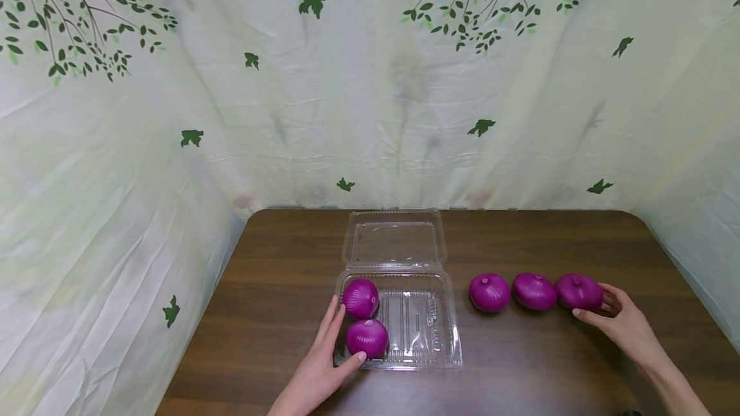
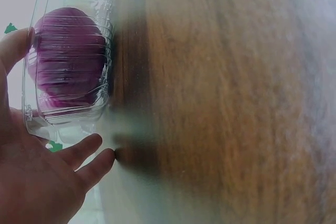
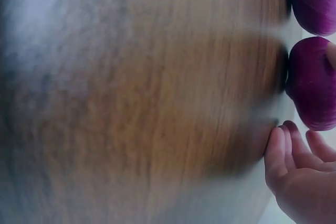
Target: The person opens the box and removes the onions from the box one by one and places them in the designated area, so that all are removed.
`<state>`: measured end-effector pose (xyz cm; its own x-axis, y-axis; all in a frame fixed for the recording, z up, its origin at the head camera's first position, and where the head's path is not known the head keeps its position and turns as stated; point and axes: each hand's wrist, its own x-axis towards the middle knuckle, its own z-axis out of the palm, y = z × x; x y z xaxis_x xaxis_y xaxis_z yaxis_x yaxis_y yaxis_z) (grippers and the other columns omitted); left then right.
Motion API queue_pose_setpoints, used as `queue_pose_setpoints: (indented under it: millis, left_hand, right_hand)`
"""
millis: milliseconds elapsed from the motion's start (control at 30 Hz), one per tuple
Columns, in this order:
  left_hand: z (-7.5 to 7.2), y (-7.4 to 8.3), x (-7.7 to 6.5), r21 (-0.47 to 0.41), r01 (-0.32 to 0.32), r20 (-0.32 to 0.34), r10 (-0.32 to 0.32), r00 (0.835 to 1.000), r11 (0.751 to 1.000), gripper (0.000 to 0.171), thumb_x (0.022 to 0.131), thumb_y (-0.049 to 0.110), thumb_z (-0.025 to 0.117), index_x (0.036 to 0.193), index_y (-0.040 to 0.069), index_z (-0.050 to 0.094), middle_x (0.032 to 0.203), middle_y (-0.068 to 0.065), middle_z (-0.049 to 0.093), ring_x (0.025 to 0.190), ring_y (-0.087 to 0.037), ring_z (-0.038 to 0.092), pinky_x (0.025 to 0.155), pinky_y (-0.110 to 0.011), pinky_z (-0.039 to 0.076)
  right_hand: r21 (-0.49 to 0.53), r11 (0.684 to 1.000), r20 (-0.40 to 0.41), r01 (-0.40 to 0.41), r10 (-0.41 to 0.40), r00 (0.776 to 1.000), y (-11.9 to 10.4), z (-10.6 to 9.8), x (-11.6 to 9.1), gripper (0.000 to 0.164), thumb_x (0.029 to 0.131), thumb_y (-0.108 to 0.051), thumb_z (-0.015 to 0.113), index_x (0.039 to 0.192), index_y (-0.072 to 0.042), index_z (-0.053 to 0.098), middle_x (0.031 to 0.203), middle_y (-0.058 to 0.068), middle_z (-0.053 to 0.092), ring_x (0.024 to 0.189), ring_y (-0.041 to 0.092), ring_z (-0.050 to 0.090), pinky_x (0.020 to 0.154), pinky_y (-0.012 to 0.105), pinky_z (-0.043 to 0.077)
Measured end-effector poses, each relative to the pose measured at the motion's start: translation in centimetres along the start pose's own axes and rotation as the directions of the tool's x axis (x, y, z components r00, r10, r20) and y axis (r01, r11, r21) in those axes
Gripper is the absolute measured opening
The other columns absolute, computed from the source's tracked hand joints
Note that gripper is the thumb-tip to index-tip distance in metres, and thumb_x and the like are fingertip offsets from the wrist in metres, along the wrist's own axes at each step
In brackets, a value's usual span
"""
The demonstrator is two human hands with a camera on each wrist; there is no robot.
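Note:
A clear plastic clamshell container (image 1: 405, 363) lies with its lid (image 1: 396, 242) folded back. Two red onions (image 1: 360, 298) sit along the left side of its base. My left hand (image 1: 320, 361) rests at the near left corner, fingers extended along the side; in the left wrist view its thumb (image 2: 16, 48) touches the rim. To the right, three red onions (image 1: 489, 293) stand in a row on the table. My right hand (image 1: 627, 326) holds the rightmost red onion (image 1: 578, 291), thumb at its front and fingers at its right side; the fingers' far ends are partly hidden.
The brown wooden table (image 1: 289, 249) has rounded far corners. Behind it and at both sides hangs a pale curtain (image 1: 376, 114) with leaf and branch prints. A small dark object (image 1: 632, 413) shows at the bottom edge, near the right forearm.

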<state>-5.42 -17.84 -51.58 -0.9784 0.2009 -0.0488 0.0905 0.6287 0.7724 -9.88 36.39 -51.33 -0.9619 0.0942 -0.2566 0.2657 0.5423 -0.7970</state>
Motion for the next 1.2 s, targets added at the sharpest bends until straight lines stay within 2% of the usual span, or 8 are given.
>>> queue_pose_setpoints:
  millis: [367, 533, 567, 633, 767, 933, 1100, 1200]
  left_hand:
    - [-0.1, 0.1, 0.0, -0.004, -0.015, -0.004, 0.015, 1.0, 1.0, 0.091, 0.088, 0.051, 0.069, 0.159, 0.022, 0.02, 0.164, 0.01, 0.001, 0.144, -0.032, 0.025, 0.101, -0.064, 0.037]
    - [-0.1, 0.2, -0.1, -0.004, -0.005, 0.004, 0.005, 1.0, 1.0, 0.092, 0.087, 0.051, 0.069, 0.159, 0.022, 0.02, 0.164, 0.011, 0.0, 0.144, -0.033, 0.025, 0.1, -0.065, 0.036]
    - [-0.1, 0.2, -0.1, -0.004, -0.006, 0.003, 0.006, 1.0, 1.0, 0.092, 0.087, 0.051, 0.07, 0.159, 0.022, 0.02, 0.164, 0.01, 0.0, 0.144, -0.033, 0.025, 0.101, -0.064, 0.036]
    - [-0.1, 0.1, 0.0, -0.003, -0.01, 0.0, 0.01, 1.0, 1.0, 0.092, 0.088, 0.051, 0.07, 0.159, 0.022, 0.019, 0.164, 0.01, 0.0, 0.144, -0.033, 0.024, 0.101, -0.065, 0.036]
    - [-0.1, 0.0, 0.0, -0.001, -0.016, -0.005, 0.016, 1.0, 1.0, 0.092, 0.088, 0.05, 0.07, 0.159, 0.022, 0.019, 0.164, 0.01, 0.0, 0.145, -0.033, 0.023, 0.102, -0.065, 0.035]
    - [-0.1, 0.0, 0.0, 0.01, -0.013, -0.002, 0.013, 1.0, 1.0, 0.092, 0.088, 0.05, 0.069, 0.159, 0.022, 0.019, 0.165, 0.009, 0.0, 0.144, -0.034, 0.025, 0.1, -0.065, 0.036]
    - [-0.1, 0.1, 0.0, 0.024, -0.014, -0.001, 0.014, 1.0, 1.0, 0.092, 0.088, 0.052, 0.069, 0.159, 0.021, 0.019, 0.165, 0.008, 0.0, 0.144, -0.034, 0.025, 0.1, -0.064, 0.037]
    - [-0.1, 0.1, 0.0, 0.026, -0.014, 0.0, 0.014, 1.0, 1.0, 0.092, 0.088, 0.052, 0.068, 0.159, 0.021, 0.018, 0.165, 0.007, 0.0, 0.144, -0.034, 0.025, 0.101, -0.063, 0.037]
  right_hand:
    - [0.002, 1.0, -0.033, 0.007, -0.007, 0.999, 0.2, 0.2, -0.6, 0.101, 0.091, -0.038, 0.071, 0.152, 0.01, 0.006, 0.146, 0.041, 0.026, 0.128, 0.052, 0.03, 0.095, 0.065, 0.032]
    - [-0.061, 0.996, -0.138, 0.064, -0.072, 0.988, 0.2, 0.6, -1.2, 0.093, 0.089, -0.038, 0.073, 0.15, 0.009, 0.02, 0.141, 0.037, 0.038, 0.12, 0.041, 0.041, 0.083, 0.025, 0.042]
    - [-0.074, 0.995, -0.164, 0.072, -0.084, 0.983, 0.1, 0.7, -1.4, 0.092, 0.089, -0.038, 0.073, 0.15, 0.008, 0.023, 0.141, 0.037, 0.038, 0.121, 0.042, 0.041, 0.083, 0.025, 0.042]
    - [-0.08, 0.993, -0.205, 0.09, -0.105, 0.973, -0.2, 0.9, -1.9, 0.09, 0.089, -0.038, 0.073, 0.15, 0.007, 0.024, 0.143, 0.037, 0.036, 0.127, 0.045, 0.037, 0.092, 0.031, 0.043]
    - [-0.106, 0.986, -0.287, 0.126, -0.152, 0.946, -1.5, 1.5, -2.8, 0.085, 0.09, -0.036, 0.072, 0.15, 0.006, 0.028, 0.146, 0.039, 0.031, 0.132, 0.056, 0.027, 0.099, 0.071, 0.024]
    - [-0.186, 0.957, -0.407, 0.224, -0.283, 0.869, -3.6, 2.8, -4.0, 0.065, 0.088, -0.021, 0.075, 0.141, 0.003, 0.045, 0.14, 0.033, 0.042, 0.124, 0.056, 0.035, 0.095, 0.07, 0.027]
    - [-0.202, 0.926, -0.44, 0.318, -0.376, 0.816, -5.8, 4.4, -4.8, 0.06, 0.084, -0.014, 0.079, 0.138, -0.007, 0.054, 0.142, 0.015, 0.048, 0.128, 0.037, 0.038, 0.107, 0.037, 0.026]
    - [-0.19, 0.915, -0.415, 0.355, -0.403, 0.816, -6.9, 5.2, -5.1, 0.059, 0.083, -0.015, 0.08, 0.137, -0.012, 0.056, 0.143, 0.006, 0.048, 0.132, 0.019, 0.037, 0.1, 0.016, 0.022]
